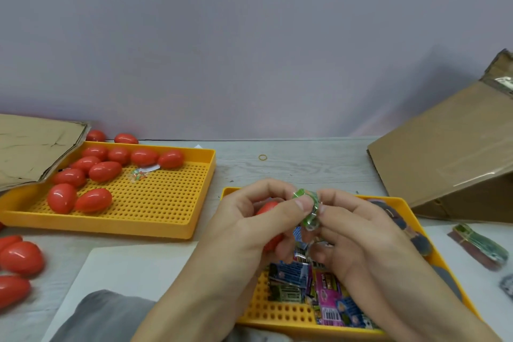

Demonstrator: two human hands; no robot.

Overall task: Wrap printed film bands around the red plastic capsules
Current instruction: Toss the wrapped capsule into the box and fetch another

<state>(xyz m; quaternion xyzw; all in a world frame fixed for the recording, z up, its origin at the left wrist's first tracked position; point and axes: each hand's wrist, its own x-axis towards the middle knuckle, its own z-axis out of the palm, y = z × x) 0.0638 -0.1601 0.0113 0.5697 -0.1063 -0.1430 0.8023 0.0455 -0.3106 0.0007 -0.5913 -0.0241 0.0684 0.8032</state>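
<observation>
1. The left hand (249,219) is curling its fingers (266,189) around a red capsule (268,208), thumb tip pressing on a green printed film band (308,209).
2. The right hand (358,233) is pinching the same band from the other side, fingers bent close together.
3. The band is standing as a small ring, held above the near yellow tray (277,314) on the worktop (305,166).
4. The capsule's long axis is running roughly top to bottom of the view; its ends are hidden in the palm.
5. More film bands (319,294) are lying in that tray, blurred.
</observation>
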